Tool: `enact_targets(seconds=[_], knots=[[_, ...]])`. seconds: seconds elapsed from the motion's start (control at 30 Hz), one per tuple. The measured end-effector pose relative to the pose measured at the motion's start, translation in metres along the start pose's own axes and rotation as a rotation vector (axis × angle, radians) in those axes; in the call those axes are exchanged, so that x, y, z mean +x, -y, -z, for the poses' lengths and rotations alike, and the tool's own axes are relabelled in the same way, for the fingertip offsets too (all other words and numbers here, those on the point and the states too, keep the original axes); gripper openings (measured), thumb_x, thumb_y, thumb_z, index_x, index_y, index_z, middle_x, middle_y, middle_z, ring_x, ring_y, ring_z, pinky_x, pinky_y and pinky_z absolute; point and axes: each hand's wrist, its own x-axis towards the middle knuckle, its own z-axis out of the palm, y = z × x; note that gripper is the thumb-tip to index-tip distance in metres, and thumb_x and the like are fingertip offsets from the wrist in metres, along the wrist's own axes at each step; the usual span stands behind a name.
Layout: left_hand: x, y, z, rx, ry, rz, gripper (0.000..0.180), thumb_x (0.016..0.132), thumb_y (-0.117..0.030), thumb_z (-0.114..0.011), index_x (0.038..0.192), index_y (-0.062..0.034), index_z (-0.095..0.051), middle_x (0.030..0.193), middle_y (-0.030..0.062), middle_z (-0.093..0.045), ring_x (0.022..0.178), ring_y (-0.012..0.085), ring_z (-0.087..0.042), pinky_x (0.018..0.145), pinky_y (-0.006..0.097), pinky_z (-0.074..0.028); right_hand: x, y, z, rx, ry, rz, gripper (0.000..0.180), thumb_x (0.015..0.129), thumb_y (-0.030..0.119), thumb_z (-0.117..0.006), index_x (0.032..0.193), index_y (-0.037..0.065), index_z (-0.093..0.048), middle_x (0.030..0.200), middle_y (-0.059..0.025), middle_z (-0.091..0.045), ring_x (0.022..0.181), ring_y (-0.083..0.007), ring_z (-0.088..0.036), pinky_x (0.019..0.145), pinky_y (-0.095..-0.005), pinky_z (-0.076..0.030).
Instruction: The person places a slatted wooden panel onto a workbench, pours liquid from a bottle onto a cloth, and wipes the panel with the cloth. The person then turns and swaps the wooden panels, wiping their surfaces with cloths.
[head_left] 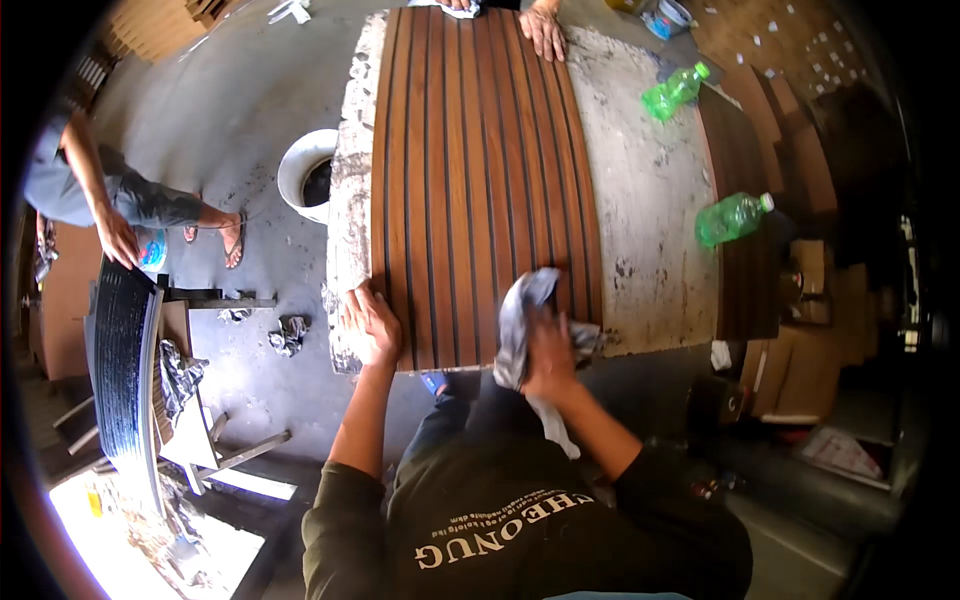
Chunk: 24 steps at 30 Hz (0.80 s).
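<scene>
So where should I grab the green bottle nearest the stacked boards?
Probably around the middle of its body, coming down from above. The green bottle lies on its side on the worktable, cap pointing away from the slatted panel, so its long round flank faces up with free space on both sides.

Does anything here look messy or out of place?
Yes. Two green plastic bottles lie on their sides on the stained worktable right of the brown slatted panel, and crumpled rags litter the floor to its left.
</scene>
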Motion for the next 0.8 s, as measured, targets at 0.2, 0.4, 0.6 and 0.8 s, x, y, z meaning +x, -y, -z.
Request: enact_targets(seconds=[0.2, 0.4, 0.6, 0.8], knots=[[0.002, -0.009, -0.008, -0.048, -0.004, -0.039, 0.03, 0.088, -0.017, -0.047, 0.114, -0.003, -0.052, 0.107, 0.0203, -0.054, 0.095, 0.0379, -0.053, 0.081, 0.046, -0.041, 0.142, -0.084, 0.009, -0.209, -0.197, -0.373, 0.087, 0.081, 0.064, -0.047, 0.141, 0.003, -0.032, 0.152, -0.0164, -0.011, 0.141, -0.0361, -0.006, 0.113, -0.0537, -0.005], [-0.001, 0.002, -0.006, -0.021, -0.034, -0.022, 0.031, 0.088, -0.017, -0.048, 0.115, -0.0037, -0.053, 0.108, 0.02, -0.054, 0.094, 0.0369, -0.054, 0.081, 0.045, -0.041, 0.072, 0.0, -0.021, -0.217, -0.056, -0.122, 0.068, 0.084, 0.046, -0.049, 0.139, 0.008, -0.037, 0.149, -0.0173, -0.023, 0.138, -0.0376, -0.017, 0.113, -0.0535, -0.008], [-0.004, 0.002, -0.003, -0.023, -0.03, -0.015, 0.031, 0.088, -0.018, -0.048, 0.115, -0.0037, -0.053, 0.107, 0.0203, -0.055, 0.094, 0.0369, -0.055, 0.081, 0.045, -0.041, 0.015, 0.034, -0.029, 0.03, -0.044, -0.005, 0.071, 0.081, 0.053, -0.052, 0.138, 0.012, -0.04, 0.148, -0.0154, -0.024, 0.137, -0.0381, -0.02, 0.111, -0.0572, -0.004], [-0.001, -0.003, -0.007, -0.006, -0.023, -0.001, 0.03, 0.087, -0.017, -0.048, 0.113, -0.0039, -0.053, 0.106, 0.0195, -0.056, 0.095, 0.0362, -0.055, 0.082, 0.045, -0.041, 0.189, 0.0, -0.001, -0.333, 0.041, -0.103, 0.076, 0.077, 0.058, -0.055, 0.131, 0.006, -0.049, 0.152, -0.0137, -0.014, 0.141, -0.0344, -0.009, 0.113, -0.0549, 0.0]])
